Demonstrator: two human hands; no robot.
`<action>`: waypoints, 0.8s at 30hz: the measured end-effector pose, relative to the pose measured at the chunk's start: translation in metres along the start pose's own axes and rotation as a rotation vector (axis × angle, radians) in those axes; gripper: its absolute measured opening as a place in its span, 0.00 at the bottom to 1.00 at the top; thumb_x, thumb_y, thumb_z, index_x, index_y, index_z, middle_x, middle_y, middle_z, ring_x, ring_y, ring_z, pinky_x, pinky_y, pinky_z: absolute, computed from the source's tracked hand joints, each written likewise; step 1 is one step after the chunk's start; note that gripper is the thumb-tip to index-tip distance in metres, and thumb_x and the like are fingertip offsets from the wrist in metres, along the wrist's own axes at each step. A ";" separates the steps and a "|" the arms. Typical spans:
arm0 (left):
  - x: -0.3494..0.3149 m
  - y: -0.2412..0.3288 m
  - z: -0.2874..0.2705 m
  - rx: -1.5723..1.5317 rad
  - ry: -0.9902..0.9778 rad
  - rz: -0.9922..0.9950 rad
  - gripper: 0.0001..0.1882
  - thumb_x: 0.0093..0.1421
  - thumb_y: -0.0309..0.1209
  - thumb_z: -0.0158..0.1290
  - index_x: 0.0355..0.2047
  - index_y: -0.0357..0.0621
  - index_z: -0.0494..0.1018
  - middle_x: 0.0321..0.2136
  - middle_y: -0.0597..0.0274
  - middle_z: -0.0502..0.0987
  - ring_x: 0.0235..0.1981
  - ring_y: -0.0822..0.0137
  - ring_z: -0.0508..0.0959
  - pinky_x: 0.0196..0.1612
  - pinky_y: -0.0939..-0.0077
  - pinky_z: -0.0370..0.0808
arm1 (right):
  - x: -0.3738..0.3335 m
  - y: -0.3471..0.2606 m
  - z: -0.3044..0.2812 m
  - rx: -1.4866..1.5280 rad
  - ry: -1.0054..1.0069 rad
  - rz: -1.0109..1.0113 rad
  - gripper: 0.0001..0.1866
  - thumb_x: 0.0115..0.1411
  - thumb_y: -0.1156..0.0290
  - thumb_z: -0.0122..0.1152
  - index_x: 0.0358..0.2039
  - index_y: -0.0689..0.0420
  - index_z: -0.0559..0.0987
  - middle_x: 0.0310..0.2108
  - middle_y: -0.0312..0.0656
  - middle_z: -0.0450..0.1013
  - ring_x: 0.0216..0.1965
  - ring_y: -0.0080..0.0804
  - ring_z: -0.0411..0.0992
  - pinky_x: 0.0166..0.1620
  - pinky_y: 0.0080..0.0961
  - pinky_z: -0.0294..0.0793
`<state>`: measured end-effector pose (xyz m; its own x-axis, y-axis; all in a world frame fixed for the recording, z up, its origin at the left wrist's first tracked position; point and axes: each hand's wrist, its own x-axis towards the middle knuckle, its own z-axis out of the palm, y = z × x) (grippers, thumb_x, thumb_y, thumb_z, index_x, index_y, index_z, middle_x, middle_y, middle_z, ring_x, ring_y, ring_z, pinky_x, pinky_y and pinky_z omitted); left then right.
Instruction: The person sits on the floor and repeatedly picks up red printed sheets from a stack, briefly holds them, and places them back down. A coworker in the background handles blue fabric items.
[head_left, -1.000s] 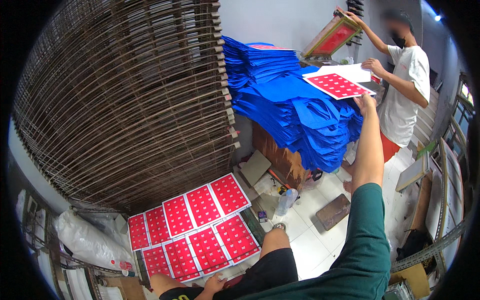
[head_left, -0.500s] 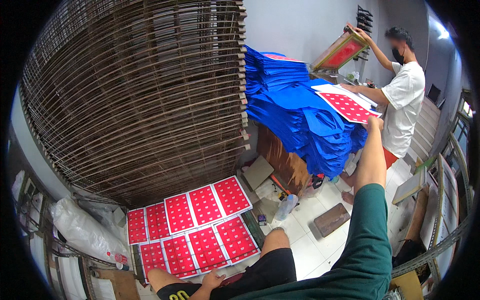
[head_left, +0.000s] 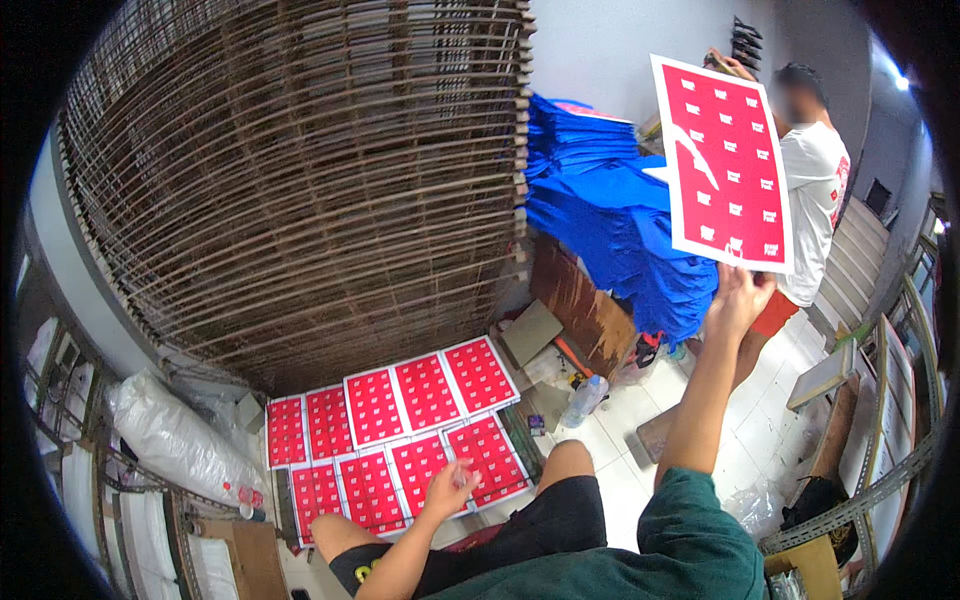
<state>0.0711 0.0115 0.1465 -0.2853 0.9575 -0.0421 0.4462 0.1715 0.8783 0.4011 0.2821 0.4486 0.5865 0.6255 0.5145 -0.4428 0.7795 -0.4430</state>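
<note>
My right hand is closed on the lower edge of a printed sheet, red with small white marks and a white border. The sheet stands tilted up in the air, hiding part of a co-worker and of the blue fabric pile. Over my lap, in front of the lower row of laid-out red printed sheets, my left hand is raised with nothing in it, its fingers loosely bent and apart. Those sheets lie side by side in two rows, some overlapping.
A tall rack of many thin slats rises behind the sheets. At the right, a person in a white shirt stands by the pile. A plastic bottle and a brown block are on the tiled floor. Plastic-wrapped rolls lie left.
My right hand has lifted the sheet off the blue pile, tilting it upright and drawing it nearer. My left hand has risen from my lap. The co-worker's frame is now mostly hidden.
</note>
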 end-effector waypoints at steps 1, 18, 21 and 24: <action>0.004 0.034 -0.005 -0.074 0.032 0.069 0.27 0.50 0.39 0.59 0.46 0.37 0.66 0.36 0.52 0.76 0.34 0.67 0.76 0.40 0.74 0.72 | -0.031 -0.007 0.006 -0.028 -0.040 0.016 0.24 0.54 0.85 0.46 0.50 0.56 0.54 0.41 0.48 0.66 0.40 0.37 0.71 0.42 0.33 0.75; -0.026 0.194 -0.062 -1.014 0.526 0.507 0.22 0.56 0.20 0.49 0.51 0.32 0.60 0.42 0.52 0.72 0.41 0.69 0.74 0.44 0.79 0.71 | -0.348 -0.025 0.089 -0.071 -0.382 0.402 0.32 0.58 0.81 0.44 0.58 0.52 0.42 0.49 0.53 0.61 0.43 0.33 0.69 0.40 0.26 0.75; -0.024 0.184 -0.071 -1.009 0.623 0.488 0.15 0.56 0.18 0.48 0.45 0.32 0.65 0.39 0.55 0.73 0.40 0.73 0.74 0.43 0.80 0.71 | -0.366 -0.022 0.096 -0.035 -0.395 0.431 0.32 0.58 0.81 0.44 0.58 0.54 0.41 0.50 0.54 0.59 0.45 0.33 0.67 0.42 0.26 0.72; -0.025 0.175 -0.075 -0.994 0.743 0.444 0.14 0.56 0.17 0.46 0.45 0.32 0.64 0.39 0.56 0.73 0.40 0.73 0.73 0.42 0.80 0.71 | -0.378 -0.016 0.093 -0.008 -0.470 0.544 0.32 0.57 0.81 0.45 0.57 0.56 0.41 0.53 0.53 0.53 0.50 0.36 0.63 0.46 0.31 0.72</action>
<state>0.0923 0.0006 0.3374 -0.8141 0.4786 0.3289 -0.0966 -0.6701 0.7359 0.1233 0.0357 0.3293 -0.0702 0.8742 0.4804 -0.5831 0.3548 -0.7309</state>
